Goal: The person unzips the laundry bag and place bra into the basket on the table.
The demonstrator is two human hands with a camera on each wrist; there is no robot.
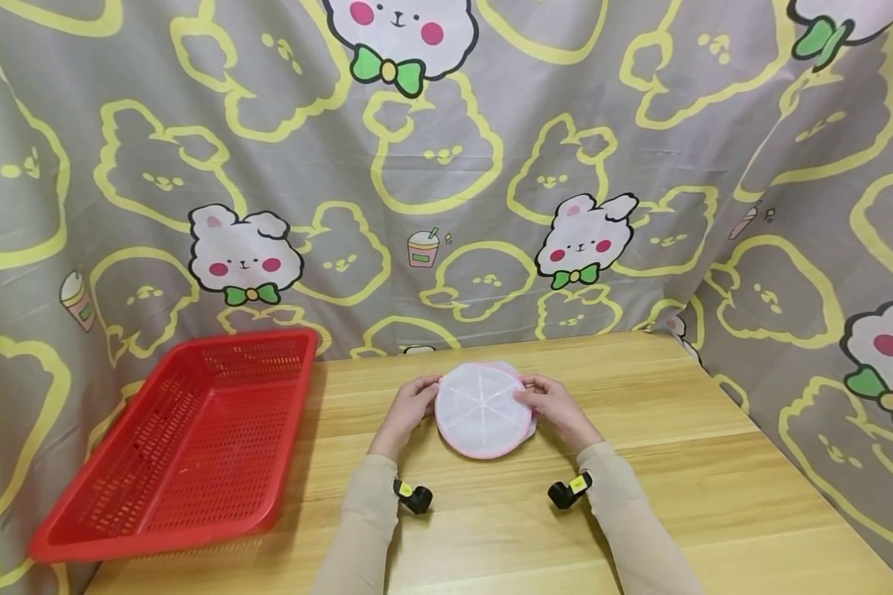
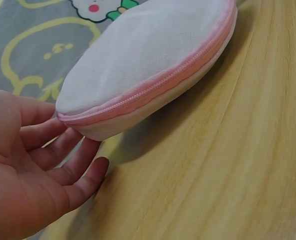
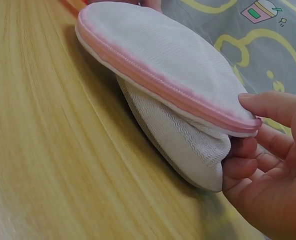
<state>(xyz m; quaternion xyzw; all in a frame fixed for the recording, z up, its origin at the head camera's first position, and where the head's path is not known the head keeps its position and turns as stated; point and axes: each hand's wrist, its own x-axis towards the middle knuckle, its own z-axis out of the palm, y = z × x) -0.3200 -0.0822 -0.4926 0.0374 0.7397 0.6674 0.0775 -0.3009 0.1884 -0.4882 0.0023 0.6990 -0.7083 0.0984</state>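
Both forearms, in beige sleeves, reach forward over the wooden worktop [image 1: 714, 463] and meet at a round white mesh pouch [image 1: 482, 409] with a pink zipper rim. The left hand [image 1: 411, 406] holds the pouch's left edge: in the left wrist view its fingers [image 2: 62, 150] lie gently curved under the rim, the fingertips touching the underside, while the thumb is out of sight, so how firmly it grips cannot be told. The right hand [image 1: 549, 403] pinches the right edge, the thumb [image 3: 273, 107] pressing on top of the pink zipper and the other fingers [image 3: 248, 167] curled beneath the white mesh.

The pouch sits near the middle of the worktop, toward its far edge, tilted so that its near side rests on the wood and the hands lift its sides slightly (the right wrist view shows a second mesh layer sagging below the zippered rim). A small black camera is strapped at each wrist.

A red plastic basket [image 1: 193, 446] stands on the worktop's left end, well apart from the pouch; its near left corner overhangs the edge. A grey curtain [image 1: 491, 165] printed with bunnies hangs behind and to the right. What the pouch holds cannot be made out.
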